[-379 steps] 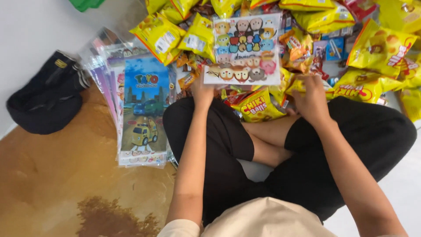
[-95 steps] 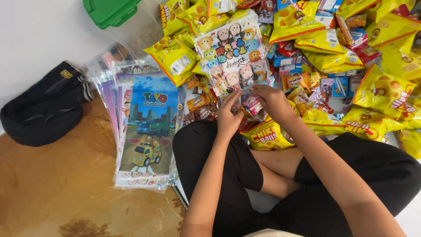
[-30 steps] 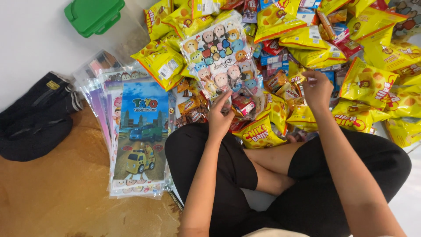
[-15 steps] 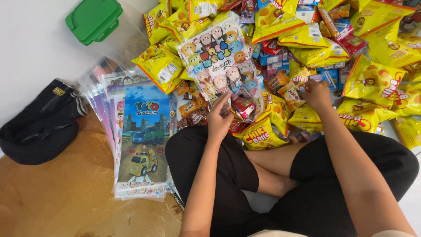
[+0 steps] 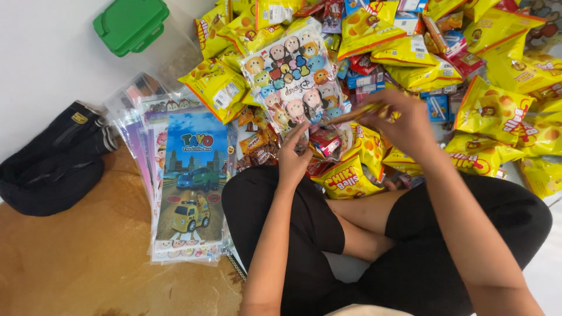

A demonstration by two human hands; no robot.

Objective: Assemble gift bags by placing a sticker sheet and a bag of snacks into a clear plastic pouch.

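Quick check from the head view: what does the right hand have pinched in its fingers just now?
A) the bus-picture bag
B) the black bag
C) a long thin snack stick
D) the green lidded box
C: the right hand pinches a thin yellow snack stick above the snack pile, beside the cartoon-face bag that the left hand holds open.

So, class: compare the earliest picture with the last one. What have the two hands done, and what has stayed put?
The right hand has come up off the snack pile and now pinches a thin snack stick. The left hand has slid down to the lower edge of the cartoon-face bag, which now rests tilted on the pile instead of being held up level. The stack of printed bags and the black pouch stayed put.
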